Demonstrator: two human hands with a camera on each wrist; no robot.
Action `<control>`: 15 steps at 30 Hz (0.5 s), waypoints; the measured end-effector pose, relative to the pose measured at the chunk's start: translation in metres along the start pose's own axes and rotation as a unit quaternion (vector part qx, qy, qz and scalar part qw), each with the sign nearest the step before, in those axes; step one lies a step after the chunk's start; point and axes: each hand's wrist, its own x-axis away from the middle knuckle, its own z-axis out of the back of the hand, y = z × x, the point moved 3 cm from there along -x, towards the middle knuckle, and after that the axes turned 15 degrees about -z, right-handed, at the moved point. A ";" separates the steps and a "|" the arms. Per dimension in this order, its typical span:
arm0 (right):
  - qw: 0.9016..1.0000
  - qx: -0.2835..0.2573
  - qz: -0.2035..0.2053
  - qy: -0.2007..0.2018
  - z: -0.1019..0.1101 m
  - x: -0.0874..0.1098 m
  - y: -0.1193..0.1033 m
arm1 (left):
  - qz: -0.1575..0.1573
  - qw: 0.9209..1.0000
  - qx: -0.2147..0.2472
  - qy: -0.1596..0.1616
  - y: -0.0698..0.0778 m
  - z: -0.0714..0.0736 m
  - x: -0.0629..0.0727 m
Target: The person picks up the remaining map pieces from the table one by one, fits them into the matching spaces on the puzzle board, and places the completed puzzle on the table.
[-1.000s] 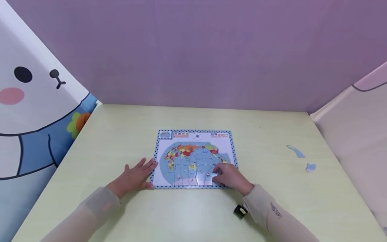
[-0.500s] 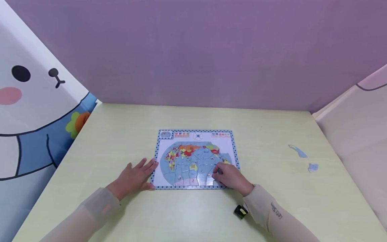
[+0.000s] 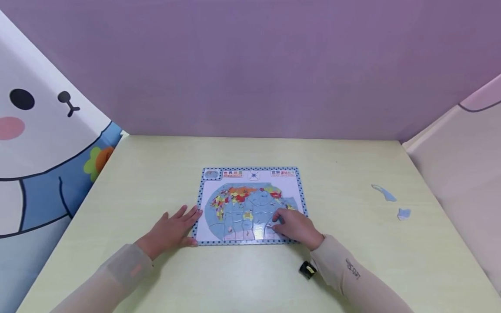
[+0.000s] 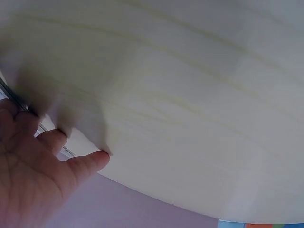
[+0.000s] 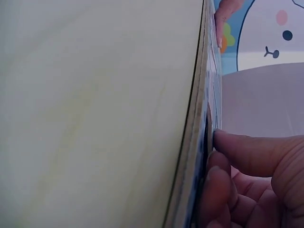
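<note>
A world map jigsaw board with a dotted blue border lies on the table in the head view, most of its map filled with pieces. My left hand rests with spread fingers at the board's left edge, the fingertips on the border. Over the lower right of the map, my right hand pinches a puzzle piece between thumb and curled fingers, close over the board. The hand covers most of that piece in the head view. In the right wrist view the thumb lies at the piece's edge.
Two loose blue puzzle pieces lie to the right: a long curved one and a small one. A small black device sits at the right cuff. A purple panel rises behind the table.
The view shifts slightly. My right hand stays over the lower right of the map with only small finger movements. The left hand keeps its place at the board's edge.
</note>
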 end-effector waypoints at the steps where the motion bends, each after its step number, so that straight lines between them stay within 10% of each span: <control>1: 1.000 -0.003 0.000 -0.002 0.000 0.000 0.000 | -0.001 1.000 -0.001 0.000 0.000 0.000 0.000; 15: 0.999 -0.026 0.015 -0.043 0.010 -0.001 0.002 | -0.004 1.000 0.000 0.006 0.000 0.002 0.001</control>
